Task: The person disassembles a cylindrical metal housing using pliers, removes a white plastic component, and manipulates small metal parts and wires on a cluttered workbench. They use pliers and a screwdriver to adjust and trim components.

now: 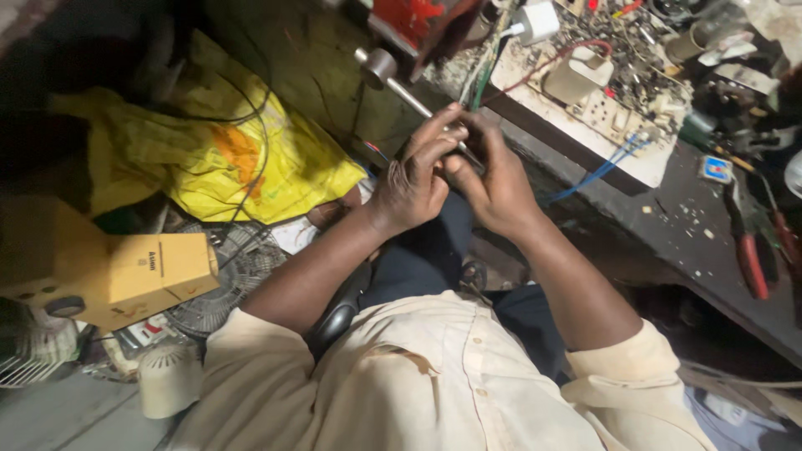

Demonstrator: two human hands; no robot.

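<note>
My left hand and my right hand meet in front of me over my lap, fingertips pinched together on a small dark part that I cannot make out clearly. The part lies close to the metal handle of a red vise at the bench edge. Thin wires run down from the bench toward my fingers. I wear a cream shirt and dark trousers.
A cluttered workbench stands at the right with a white socket board, blue wires, red-handled pliers and a white plug adapter. At the left lie a yellow bag, a yellow box and a fan grille.
</note>
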